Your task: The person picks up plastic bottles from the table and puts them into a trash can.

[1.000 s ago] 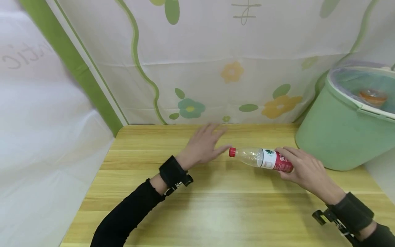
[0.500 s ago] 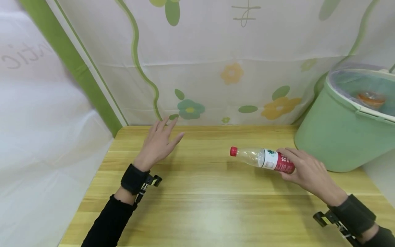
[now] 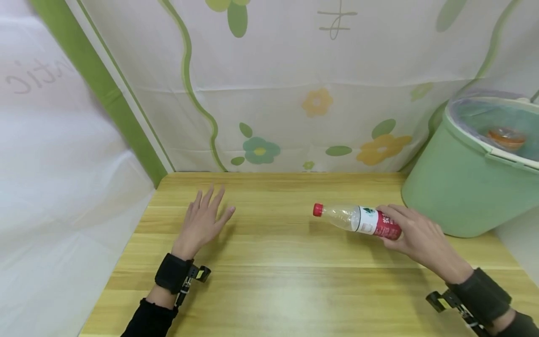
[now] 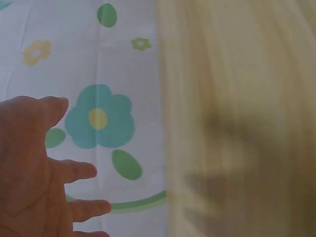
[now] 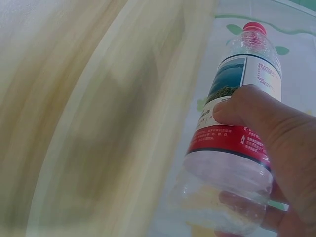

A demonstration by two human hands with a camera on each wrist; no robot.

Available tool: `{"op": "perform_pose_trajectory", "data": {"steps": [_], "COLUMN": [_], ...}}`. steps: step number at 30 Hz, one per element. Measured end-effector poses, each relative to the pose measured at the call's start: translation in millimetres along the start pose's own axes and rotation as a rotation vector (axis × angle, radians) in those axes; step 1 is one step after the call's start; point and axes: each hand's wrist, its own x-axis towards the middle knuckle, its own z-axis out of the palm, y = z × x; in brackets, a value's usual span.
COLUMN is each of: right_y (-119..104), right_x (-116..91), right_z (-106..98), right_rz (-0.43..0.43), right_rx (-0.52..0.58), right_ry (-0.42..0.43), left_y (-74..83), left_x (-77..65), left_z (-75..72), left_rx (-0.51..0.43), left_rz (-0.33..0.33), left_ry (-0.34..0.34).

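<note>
My right hand (image 3: 421, 238) grips a clear plastic bottle (image 3: 342, 218) by its lower part, over the red and white label. The bottle lies nearly level above the table, its red cap (image 3: 317, 209) pointing left. In the right wrist view the thumb (image 5: 242, 106) presses across the label (image 5: 247, 133), and the other fingers curl behind the clear base. My left hand (image 3: 200, 224) is spread over the left side of the table, holding nothing. The left wrist view shows its fingers (image 4: 81, 170) straight and apart.
A light green bin (image 3: 467, 182) with a clear plastic liner stands at the back right; an orange-brown item (image 3: 506, 138) sits inside it. The wooden table (image 3: 269, 290) ends at a white cloth (image 3: 273, 61) printed with flowers. More white cloth (image 3: 63, 210) hangs at the left.
My left hand has moved left from beside the bottle cap, then back toward the near side, its fingers spread. My right hand and the bottle have stayed nearly still.
</note>
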Motion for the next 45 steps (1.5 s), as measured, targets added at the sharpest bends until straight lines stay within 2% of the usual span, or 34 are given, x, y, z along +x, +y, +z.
{"op": "perform_pose_trajectory", "data": {"steps": [5, 9, 20, 26, 33, 40, 45], "right_y": [0.5, -0.1, -0.5, 0.1, 4.8, 11.2, 21.4], "right_x": [0.9, 1.9, 7.3, 14.0, 22.9, 38.6, 48.6], "right_z": [1.3, 1.9, -1.6, -13.0, -47.0, -105.7, -144.4], "right_rz": [-0.011, -0.011, -0.036, -0.056, -0.053, -0.025, -0.020], "right_rx": [-0.004, -0.009, -0.035, -0.063, -0.097, -0.188, -0.180], "right_ry": [0.003, 0.000, 0.009, 0.030, 0.036, 0.088, 0.228], "left_y": [-2.9, -2.2, 4.6, 6.2, 7.1, 6.2, 5.1], "left_x": [-7.9, -11.7, -9.7, -8.5, -8.1, -8.2, -8.7], "left_z": [20.7, 30.9, 38.5, 40.8, 41.6, 42.2, 43.5], "left_rx": [0.005, -0.013, -0.027, -0.032, -0.042, -0.032, -0.031], "left_rz": [0.000, -0.004, 0.005, 0.012, 0.017, 0.027, 0.031], "left_ry": [0.003, -0.005, -0.005, -0.007, -0.006, 0.003, 0.008]}}
